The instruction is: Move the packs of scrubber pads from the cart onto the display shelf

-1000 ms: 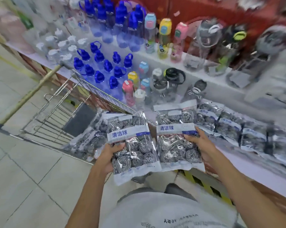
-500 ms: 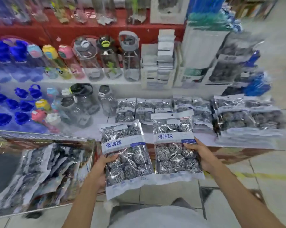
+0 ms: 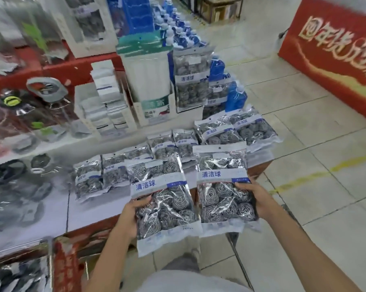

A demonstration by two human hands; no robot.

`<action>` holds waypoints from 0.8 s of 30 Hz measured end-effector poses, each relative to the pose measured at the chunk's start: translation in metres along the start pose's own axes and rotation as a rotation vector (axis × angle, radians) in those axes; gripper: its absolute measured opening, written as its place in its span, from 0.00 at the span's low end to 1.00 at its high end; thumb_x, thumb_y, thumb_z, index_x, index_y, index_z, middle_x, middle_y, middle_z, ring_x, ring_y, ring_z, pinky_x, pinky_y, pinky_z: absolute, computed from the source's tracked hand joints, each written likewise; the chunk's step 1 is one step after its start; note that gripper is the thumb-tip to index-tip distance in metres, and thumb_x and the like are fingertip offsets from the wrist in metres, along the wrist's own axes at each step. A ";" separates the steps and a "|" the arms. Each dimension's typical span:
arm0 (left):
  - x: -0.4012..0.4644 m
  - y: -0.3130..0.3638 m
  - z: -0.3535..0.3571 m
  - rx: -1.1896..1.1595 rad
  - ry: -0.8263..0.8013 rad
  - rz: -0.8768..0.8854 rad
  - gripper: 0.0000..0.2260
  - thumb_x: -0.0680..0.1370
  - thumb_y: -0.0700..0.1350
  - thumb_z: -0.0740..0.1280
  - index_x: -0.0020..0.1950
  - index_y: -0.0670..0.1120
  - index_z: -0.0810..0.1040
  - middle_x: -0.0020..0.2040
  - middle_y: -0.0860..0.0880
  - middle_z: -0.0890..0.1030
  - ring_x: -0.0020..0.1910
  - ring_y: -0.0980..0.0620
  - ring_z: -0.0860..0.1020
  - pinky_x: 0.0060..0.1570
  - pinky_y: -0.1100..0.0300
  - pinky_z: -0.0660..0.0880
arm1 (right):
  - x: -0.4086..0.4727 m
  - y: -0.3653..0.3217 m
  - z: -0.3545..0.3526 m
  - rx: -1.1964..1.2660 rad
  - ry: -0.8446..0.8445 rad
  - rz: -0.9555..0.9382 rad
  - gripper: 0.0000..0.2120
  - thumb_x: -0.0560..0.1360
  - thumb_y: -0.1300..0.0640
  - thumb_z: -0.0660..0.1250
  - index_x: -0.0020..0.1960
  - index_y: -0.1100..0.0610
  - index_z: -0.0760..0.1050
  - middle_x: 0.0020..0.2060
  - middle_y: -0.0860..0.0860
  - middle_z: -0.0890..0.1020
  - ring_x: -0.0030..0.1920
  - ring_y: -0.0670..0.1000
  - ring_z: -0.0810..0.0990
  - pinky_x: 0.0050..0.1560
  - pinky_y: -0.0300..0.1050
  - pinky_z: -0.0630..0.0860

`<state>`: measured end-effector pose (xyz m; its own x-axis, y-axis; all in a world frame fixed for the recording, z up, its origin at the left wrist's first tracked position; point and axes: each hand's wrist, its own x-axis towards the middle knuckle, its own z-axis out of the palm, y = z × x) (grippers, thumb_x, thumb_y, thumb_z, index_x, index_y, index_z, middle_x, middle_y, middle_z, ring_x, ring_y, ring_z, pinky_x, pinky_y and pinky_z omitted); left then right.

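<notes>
The cart (image 3: 19, 272) is cut off at the bottom-left corner, its packs (image 3: 15, 277) blurred. Bottles (image 3: 19, 123) at left are smeared. Each hand's fingers lie hidden behind its pack. The red banner (image 3: 333, 49) runs off the right edge.

scrubber packs (image 3: 222, 186): silver spirals, blue/wht label | banner (image 3: 333, 51): red, gold txt | floor (image 3: 325, 165): cream tile

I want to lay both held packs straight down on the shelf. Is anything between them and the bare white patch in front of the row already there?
Nothing visible. The left pack in the left hand and the right pack in the right hand hang over the shelf edge, and the patch left of them lies bare.
</notes>
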<state>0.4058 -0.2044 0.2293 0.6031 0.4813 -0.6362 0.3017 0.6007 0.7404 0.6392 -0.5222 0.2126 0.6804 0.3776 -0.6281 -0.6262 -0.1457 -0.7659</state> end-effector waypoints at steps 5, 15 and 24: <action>0.052 0.007 0.063 0.056 -0.084 0.005 0.31 0.58 0.47 0.84 0.60 0.45 0.84 0.58 0.45 0.86 0.66 0.41 0.78 0.72 0.38 0.67 | 0.026 -0.027 -0.058 0.010 0.049 -0.043 0.40 0.50 0.44 0.87 0.60 0.47 0.82 0.58 0.54 0.86 0.64 0.61 0.79 0.71 0.66 0.69; 0.155 0.025 0.200 0.016 -0.134 -0.028 0.39 0.54 0.46 0.87 0.63 0.42 0.81 0.62 0.40 0.84 0.67 0.36 0.77 0.71 0.36 0.68 | 0.090 -0.132 -0.146 -0.019 0.141 -0.076 0.42 0.48 0.45 0.85 0.60 0.50 0.82 0.56 0.56 0.86 0.62 0.63 0.80 0.70 0.66 0.71; 0.216 0.044 0.297 -0.045 -0.122 -0.056 0.41 0.53 0.46 0.87 0.64 0.41 0.80 0.63 0.37 0.83 0.65 0.35 0.79 0.69 0.34 0.71 | 0.187 -0.202 -0.202 -0.102 0.121 -0.070 0.32 0.62 0.52 0.80 0.65 0.54 0.79 0.55 0.56 0.86 0.58 0.61 0.83 0.57 0.56 0.77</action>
<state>0.7682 -0.2632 0.1895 0.6725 0.3669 -0.6428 0.3053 0.6536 0.6925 0.9699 -0.6074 0.2224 0.7658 0.2780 -0.5799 -0.5380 -0.2172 -0.8145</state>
